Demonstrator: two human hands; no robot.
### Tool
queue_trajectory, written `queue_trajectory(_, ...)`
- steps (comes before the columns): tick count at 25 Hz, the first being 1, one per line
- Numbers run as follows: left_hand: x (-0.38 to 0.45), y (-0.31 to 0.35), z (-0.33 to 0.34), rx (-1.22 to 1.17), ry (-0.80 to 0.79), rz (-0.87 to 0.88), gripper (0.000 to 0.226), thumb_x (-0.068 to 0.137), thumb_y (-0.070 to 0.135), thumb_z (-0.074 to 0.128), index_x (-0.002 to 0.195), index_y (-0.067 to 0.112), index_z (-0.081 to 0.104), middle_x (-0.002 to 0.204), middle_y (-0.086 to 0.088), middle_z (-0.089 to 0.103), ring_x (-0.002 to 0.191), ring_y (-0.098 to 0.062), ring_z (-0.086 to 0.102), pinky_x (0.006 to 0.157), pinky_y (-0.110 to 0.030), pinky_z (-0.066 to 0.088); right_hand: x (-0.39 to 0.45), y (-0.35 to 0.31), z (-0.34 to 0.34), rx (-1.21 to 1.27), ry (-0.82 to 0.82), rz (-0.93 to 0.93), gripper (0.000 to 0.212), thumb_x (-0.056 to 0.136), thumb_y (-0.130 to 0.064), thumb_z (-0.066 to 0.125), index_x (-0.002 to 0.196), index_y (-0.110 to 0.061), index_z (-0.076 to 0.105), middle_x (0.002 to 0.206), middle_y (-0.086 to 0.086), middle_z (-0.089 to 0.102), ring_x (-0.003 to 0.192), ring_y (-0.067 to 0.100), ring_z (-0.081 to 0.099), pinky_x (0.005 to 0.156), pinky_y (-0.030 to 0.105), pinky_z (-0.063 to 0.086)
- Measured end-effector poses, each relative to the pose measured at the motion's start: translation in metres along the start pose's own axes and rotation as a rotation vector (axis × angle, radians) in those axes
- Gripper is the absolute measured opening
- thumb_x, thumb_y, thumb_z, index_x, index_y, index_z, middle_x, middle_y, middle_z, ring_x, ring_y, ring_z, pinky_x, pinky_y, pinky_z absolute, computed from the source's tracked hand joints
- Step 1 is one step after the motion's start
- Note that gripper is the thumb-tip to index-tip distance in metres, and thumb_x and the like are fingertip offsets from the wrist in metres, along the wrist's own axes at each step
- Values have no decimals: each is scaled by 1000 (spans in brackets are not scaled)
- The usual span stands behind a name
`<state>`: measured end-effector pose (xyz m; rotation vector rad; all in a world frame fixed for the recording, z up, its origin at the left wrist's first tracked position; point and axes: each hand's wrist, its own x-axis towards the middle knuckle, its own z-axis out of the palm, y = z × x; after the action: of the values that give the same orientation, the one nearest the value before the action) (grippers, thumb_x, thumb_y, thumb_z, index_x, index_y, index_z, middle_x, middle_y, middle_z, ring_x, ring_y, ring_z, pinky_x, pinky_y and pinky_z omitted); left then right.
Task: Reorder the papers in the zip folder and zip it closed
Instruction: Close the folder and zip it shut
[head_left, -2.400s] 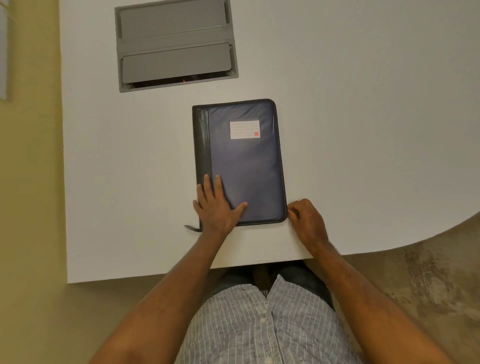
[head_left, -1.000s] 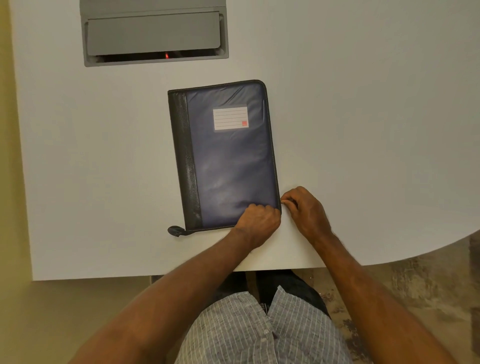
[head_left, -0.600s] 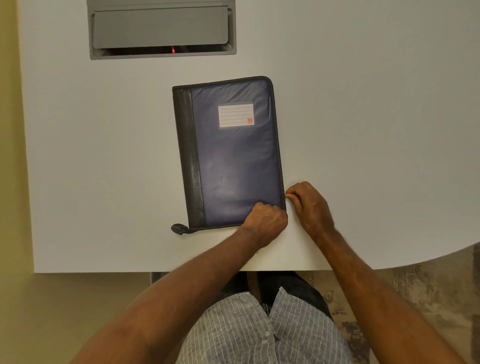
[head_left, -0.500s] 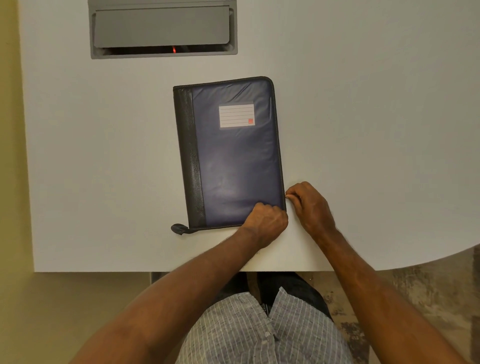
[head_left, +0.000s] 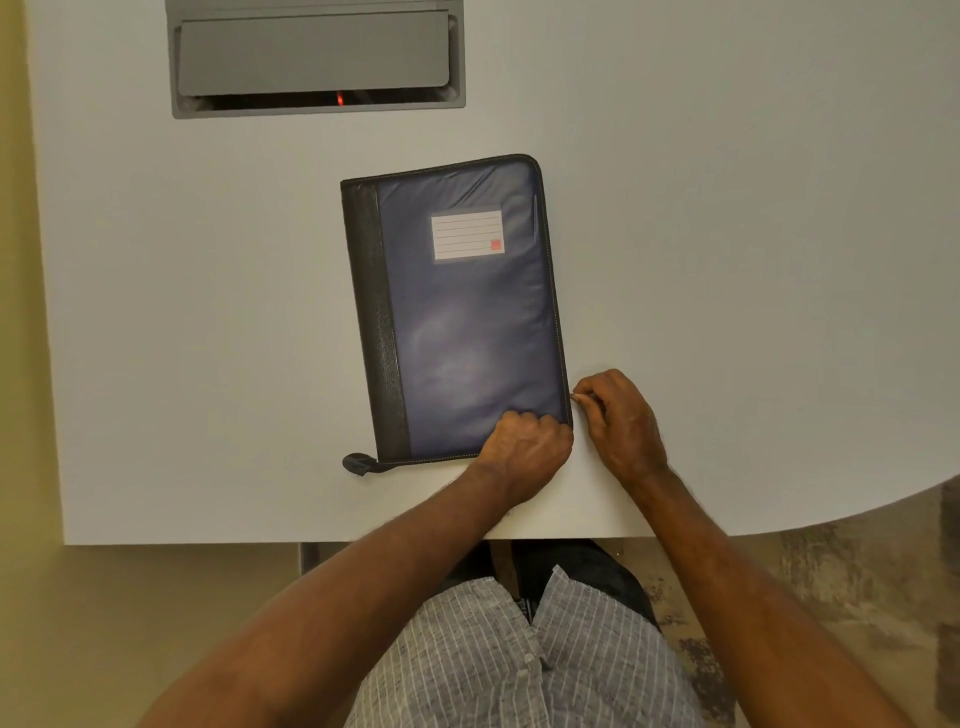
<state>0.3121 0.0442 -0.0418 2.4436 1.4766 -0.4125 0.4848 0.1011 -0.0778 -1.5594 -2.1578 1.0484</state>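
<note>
Folder, just one, lies closed on the white desk; long axis runs away from the person, spine left, label at the far end; two hands at its near right corner; left curled on that corner, right pinching at the zip edge.

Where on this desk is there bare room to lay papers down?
Bare table right of the zip folder, and left of it to the table edge. Crowded at its near right corner, where the left hand and right hand work.
</note>
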Motion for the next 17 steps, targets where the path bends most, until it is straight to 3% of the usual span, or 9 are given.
queue_trajectory(6, -5, 7, 6, 17, -7, 10, 21, 83, 29, 78, 101, 19, 71, 83, -3, 71, 64, -20, 65, 62, -32, 56, -18, 3, -6, 34, -35, -32, 45, 103, -37, 45, 108, 0, 70, 102, 18, 70, 91, 24, 64, 86, 30, 51)
queue_trajectory(10, -11, 12, 5, 1, -15, 1, 22, 80, 28, 79, 98, 19, 71, 81, -3, 70, 62, -20, 64, 60, -31, 54, -29, 1, -2, 20, -47, -19, 24, 102, -19, 54, 106, -1, 70, 99, 16, 69, 88, 27, 66, 83, 30, 52)
queue_trajectory(13, -15, 14, 4, 10, -8, 4, 21, 80, 28, 79, 98, 19, 71, 81, -3, 70, 62, -20, 64, 60, -30, 53, -24, 1, -1, 18, -20, 26, 11, 102, -10, 59, 105, -5, 68, 100, 12, 67, 88, 19, 62, 81, 30, 55)
queue_trajectory(17, -21, 20, 5, 14, -43, 19, 19, 84, 27, 76, 100, 18, 70, 85, -3, 71, 66, -21, 66, 62, -32, 55, 2, -11, -1, 70, 89, 123, 10, 104, -12, 58, 104, -7, 67, 100, 7, 66, 89, 11, 58, 83, 11, 48)
